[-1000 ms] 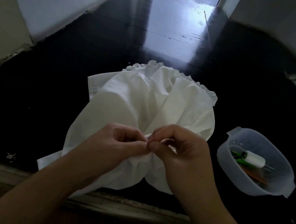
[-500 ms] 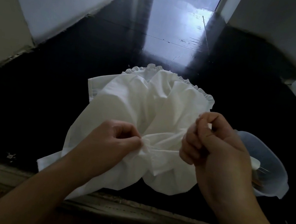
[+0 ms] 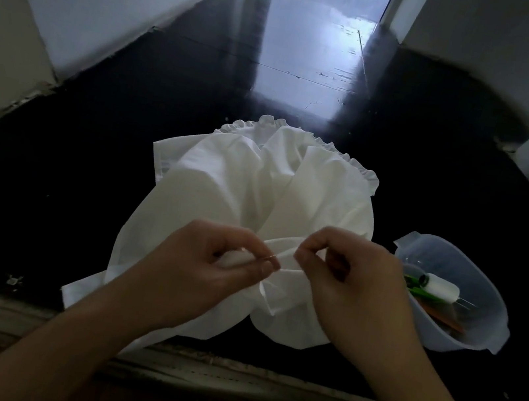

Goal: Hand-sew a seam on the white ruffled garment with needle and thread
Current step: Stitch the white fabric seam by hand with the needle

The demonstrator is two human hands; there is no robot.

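Note:
The white ruffled garment (image 3: pixel 223 187) lies bunched on the dark floor, its frilled edge at the far side. My left hand (image 3: pixel 212 261) pinches a fold of it between thumb and fingers. My right hand (image 3: pixel 350 283) is just right of that fold, with its fingertips pinched together. A thin needle (image 3: pixel 270 257) glints between the two hands, its tip at the fold by my left thumb. The thread is too fine to make out.
A translucent plastic tub (image 3: pixel 497 327) sits on the floor to the right, holding a white thread spool (image 3: pixel 442 288), a green item (image 3: pixel 415 287) and other small things. A worn step edge (image 3: pixel 228 378) runs in front of me. White walls flank the dark floor.
From the fold, my right hand swung out and up to the right. It has now come back to the fold. My left hand kept its pinch on the garment.

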